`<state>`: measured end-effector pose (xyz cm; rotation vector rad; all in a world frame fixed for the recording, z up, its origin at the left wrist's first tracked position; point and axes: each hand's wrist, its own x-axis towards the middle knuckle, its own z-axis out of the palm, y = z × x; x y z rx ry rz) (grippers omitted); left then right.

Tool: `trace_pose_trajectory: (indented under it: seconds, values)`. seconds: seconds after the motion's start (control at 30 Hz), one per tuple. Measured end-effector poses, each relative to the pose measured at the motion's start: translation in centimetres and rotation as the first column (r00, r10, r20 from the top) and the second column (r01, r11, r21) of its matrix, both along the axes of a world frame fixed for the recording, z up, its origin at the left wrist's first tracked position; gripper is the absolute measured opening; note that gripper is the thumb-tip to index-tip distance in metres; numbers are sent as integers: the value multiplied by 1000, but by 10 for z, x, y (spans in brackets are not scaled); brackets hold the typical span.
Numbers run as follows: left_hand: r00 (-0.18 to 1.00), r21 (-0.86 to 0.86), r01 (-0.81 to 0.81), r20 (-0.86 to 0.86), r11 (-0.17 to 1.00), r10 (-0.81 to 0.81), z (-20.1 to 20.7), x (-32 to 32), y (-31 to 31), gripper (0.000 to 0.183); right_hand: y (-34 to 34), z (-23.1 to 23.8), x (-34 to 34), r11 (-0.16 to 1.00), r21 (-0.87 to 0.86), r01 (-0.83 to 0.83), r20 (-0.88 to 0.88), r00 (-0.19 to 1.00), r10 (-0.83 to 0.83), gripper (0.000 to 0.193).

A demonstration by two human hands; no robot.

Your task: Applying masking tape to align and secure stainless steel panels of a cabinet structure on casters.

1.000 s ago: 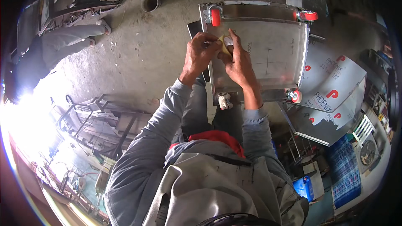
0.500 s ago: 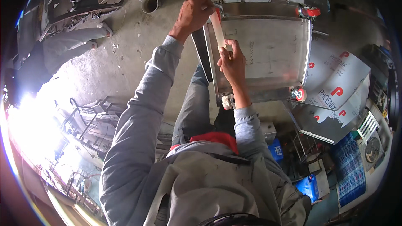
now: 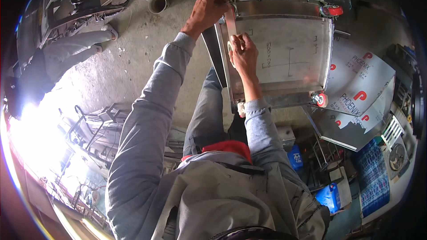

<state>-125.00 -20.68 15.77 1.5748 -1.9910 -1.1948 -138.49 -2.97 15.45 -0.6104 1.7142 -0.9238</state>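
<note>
A metal platform (image 3: 280, 73) with red caster wheels lies with its wheels up in front of me. My left hand (image 3: 205, 14) is at its far left corner, fingers closed on the end of a pale strip of tape (image 3: 231, 23) by the caster there, which is mostly hidden. That strip runs toward me to a tape roll (image 3: 231, 50), gripped by my right hand (image 3: 244, 57) over the platform's left edge. A whitish wrapping covers the near left caster (image 3: 241, 109). Red wheels show on the far right caster (image 3: 331, 10) and the near right caster (image 3: 319, 99).
Film-covered metal sheets (image 3: 356, 80) lie to the right of the platform. A mug-like container (image 3: 157, 4) stands on the floor at the far left. Metal frames (image 3: 95, 129) are piled at the left, and a person (image 3: 66, 53) is beyond them.
My right hand has moved slightly away from me and left with the roll, its fingers now more curled. The tape strip between my hands looks shorter. My left hand stays at the corner.
</note>
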Motion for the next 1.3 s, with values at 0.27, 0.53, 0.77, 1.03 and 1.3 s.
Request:
trace_pose_trajectory:
  seconds: [0.27,0.53,0.77,1.03,1.3]
  values:
    - [982,-359,60,-148,931,-120,5,12,32,26,-18,-21,-9,989,-146,-19,-61,998,11,20]
    - [969,-458,248,118,854,-218,-5,7,39,49,-17,-14,-12,979,-195,-65,-112,993,44,17]
    - [932,-388,351,230,852,-279,-39,12,19,55,-39,-15,-16,967,-245,-74,-371,928,-23,26]
    - [997,-489,75,52,869,-57,-7,-12,45,46,-42,-21,-25,977,-195,-80,-191,981,42,38]
    - [991,-442,96,-40,892,-127,-21,-5,41,37,-19,10,-28,989,-57,-136,-72,989,132,36]
